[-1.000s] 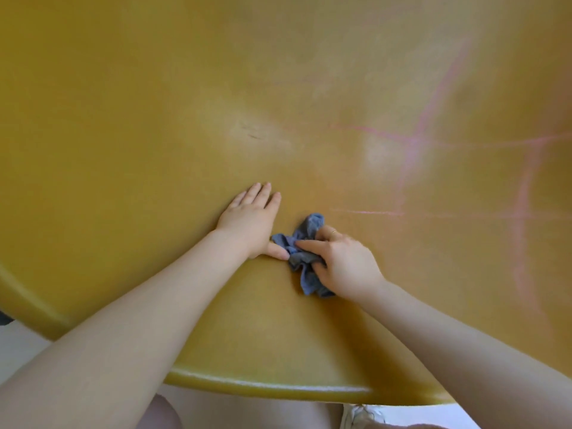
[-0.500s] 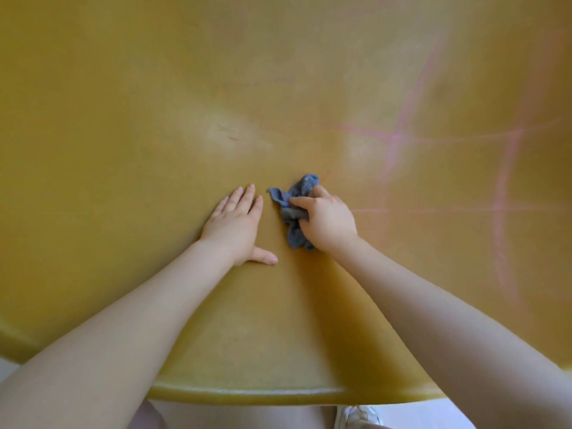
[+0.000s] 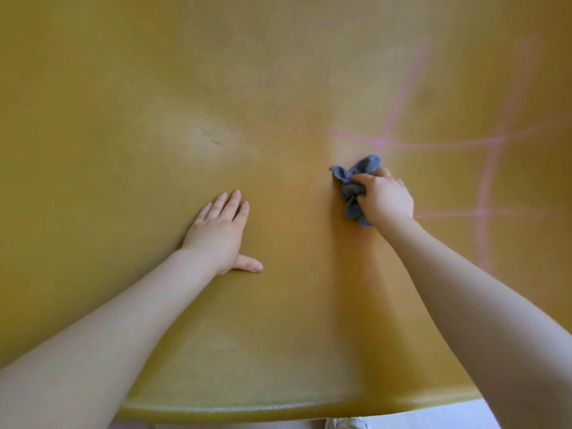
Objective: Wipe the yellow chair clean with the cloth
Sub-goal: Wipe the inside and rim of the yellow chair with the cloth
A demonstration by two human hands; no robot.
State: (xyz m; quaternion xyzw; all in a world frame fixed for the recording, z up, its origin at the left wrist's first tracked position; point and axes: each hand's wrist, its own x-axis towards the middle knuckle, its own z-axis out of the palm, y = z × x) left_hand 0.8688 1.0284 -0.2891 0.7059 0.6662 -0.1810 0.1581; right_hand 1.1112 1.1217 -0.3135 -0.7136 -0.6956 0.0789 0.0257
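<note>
The yellow chair [image 3: 278, 72] fills almost the whole view, its curved seat running up into the back. Pink lines [image 3: 492, 168] cross in a grid on its right part. A crumpled blue-grey cloth [image 3: 353, 181] is pressed against the seat just left of that grid. My right hand [image 3: 387, 196] is shut on the cloth, which sticks out above and below my fingers. My left hand [image 3: 221, 230] lies flat on the seat to the left, fingers spread and thumb out, holding nothing.
The chair's rounded front rim [image 3: 263, 410] runs along the bottom. Below it shows pale floor [image 3: 433, 419] and the tip of a white shoe [image 3: 346, 424]. A small dark scuff [image 3: 213, 140] marks the seat's upper left.
My right hand has pushed the cloth up and to the right, away from my left hand and toward the pink lines. My left hand has stayed flat on the seat.
</note>
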